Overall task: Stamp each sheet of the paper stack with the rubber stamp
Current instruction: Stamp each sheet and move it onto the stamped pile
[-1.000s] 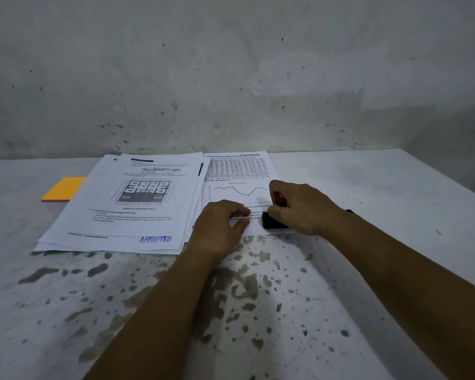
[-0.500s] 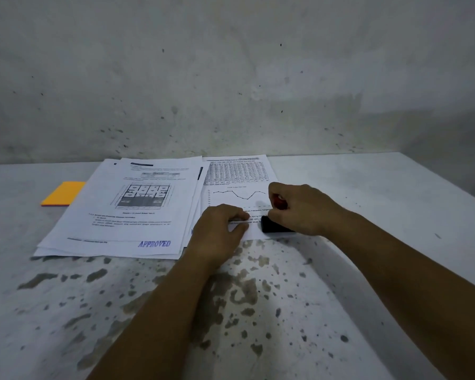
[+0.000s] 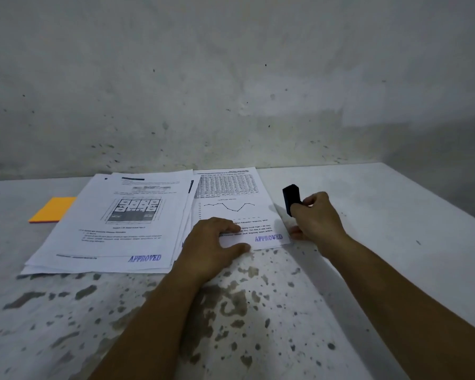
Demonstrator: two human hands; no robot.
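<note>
The left hand [image 3: 211, 242] lies flat with straight fingers on the right sheet [image 3: 231, 204], beside a blue APPROVED mark [image 3: 268, 238]. The right hand [image 3: 316, 215] grasps the black rubber stamp [image 3: 291, 197], lifted above the desk [image 3: 368, 215], just right of this sheet.

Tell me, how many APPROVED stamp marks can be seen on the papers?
2. One mark sits at the bottom of the left pile's top sheet; the other mark is at the bottom right of the right sheet, between both hands. Sheets underneath may hide more.
</note>
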